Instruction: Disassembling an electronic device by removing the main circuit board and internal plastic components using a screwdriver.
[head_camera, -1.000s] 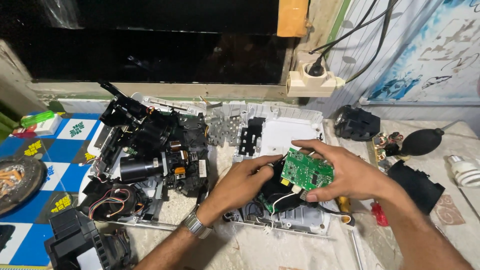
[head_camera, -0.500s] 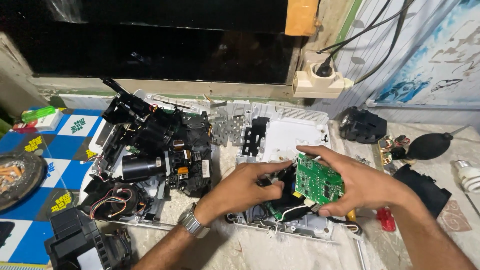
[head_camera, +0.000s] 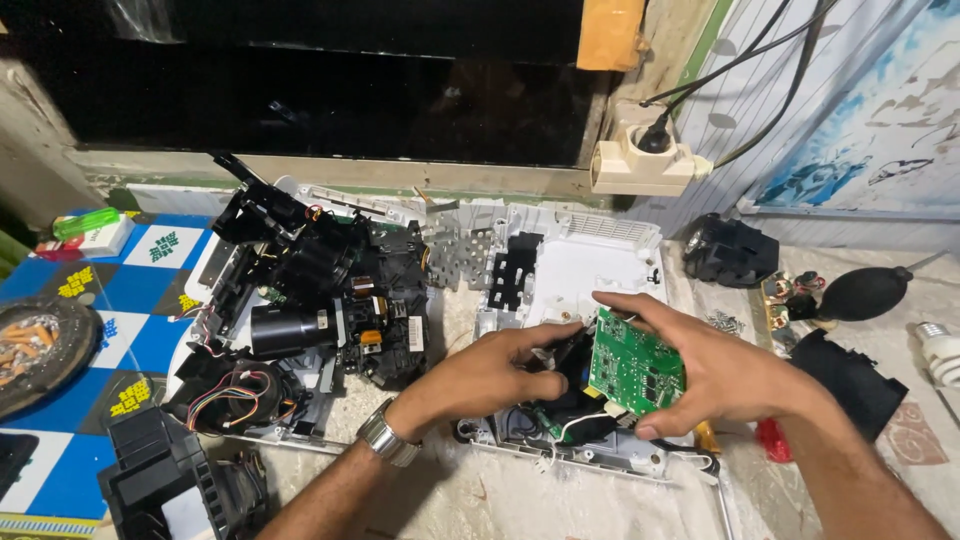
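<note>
The right hand (head_camera: 715, 375) pinches a green circuit board (head_camera: 635, 368) by its edges, thumb at the lower edge and fingers curled over the top, holding it tilted above the white plastic housing (head_camera: 590, 270) that lies open on the bench. The left hand (head_camera: 490, 375), a metal watch (head_camera: 388, 440) on its wrist, reaches in from the left of the board with fingers drawn together; its fingertips sit at the dark parts just beside the board's left edge, and whether they grip anything there cannot be told. White wires (head_camera: 570, 425) trail from below the board into the housing's near end.

Left of the housing sits the black optical assembly (head_camera: 320, 290) with a cylindrical lens barrel (head_camera: 290, 330), and nearer than that a fan with coloured wires (head_camera: 235, 395). A black vented cover (head_camera: 165, 480) lies at the near left, well apart from the housing. Further left, a round ashtray (head_camera: 35, 350) rests on a blue and white chequered cloth (head_camera: 100, 320), with a green lighter (head_camera: 85, 222) beyond it.

Behind the housing, on the wall, a cream socket block (head_camera: 640, 160) holds a black plug (head_camera: 655, 135). To the right of the housing lie a black rubber air blower (head_camera: 865, 292), a small black part (head_camera: 730, 250), a flat black cover (head_camera: 850, 375) just past the right wrist, and a white bulb (head_camera: 940, 350) at the far right edge. A red-handled tool (head_camera: 772, 440) peeks out under the right forearm
</note>
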